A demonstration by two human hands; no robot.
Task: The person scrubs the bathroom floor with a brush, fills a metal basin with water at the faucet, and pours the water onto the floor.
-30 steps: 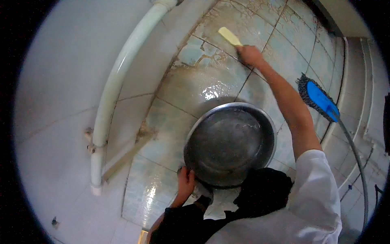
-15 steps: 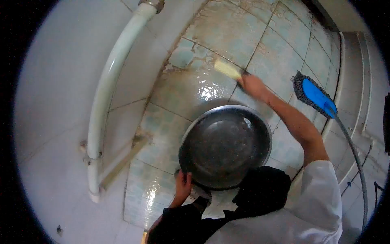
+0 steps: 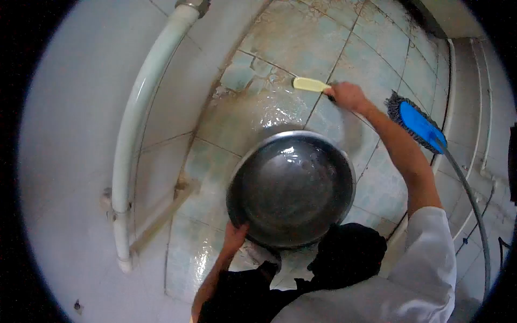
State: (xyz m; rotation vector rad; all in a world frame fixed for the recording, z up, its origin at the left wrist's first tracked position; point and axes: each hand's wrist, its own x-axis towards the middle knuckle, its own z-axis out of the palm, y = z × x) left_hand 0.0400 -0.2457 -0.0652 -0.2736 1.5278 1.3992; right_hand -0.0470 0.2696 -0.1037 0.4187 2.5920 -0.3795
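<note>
A large round metal basin [image 3: 291, 194] sits on the tiled floor in front of me and holds some shiny water. My left hand [image 3: 236, 235] is closed on its rim at the lower left, with the fingers partly hidden by the rim. Beyond the basin, my right hand [image 3: 349, 97] grips the handle of a pale yellow scrub brush [image 3: 309, 84]. The flat back of the brush faces up, low over or against the wet tiles; its bristles are hidden from me.
A white pipe [image 3: 141, 113] runs along the wall at left. To the right, a blue mop head [image 3: 419, 121] with a grey fringe rests near the far wall, its grey pole [image 3: 466, 188] reaching toward me. Brown-stained, wet tiles [image 3: 296, 40] spread beyond the basin.
The brush and my right hand have moved a little to the right, and the brush has turned nearly level. The basin has shifted slightly left, with my left hand now gripping its rim.
</note>
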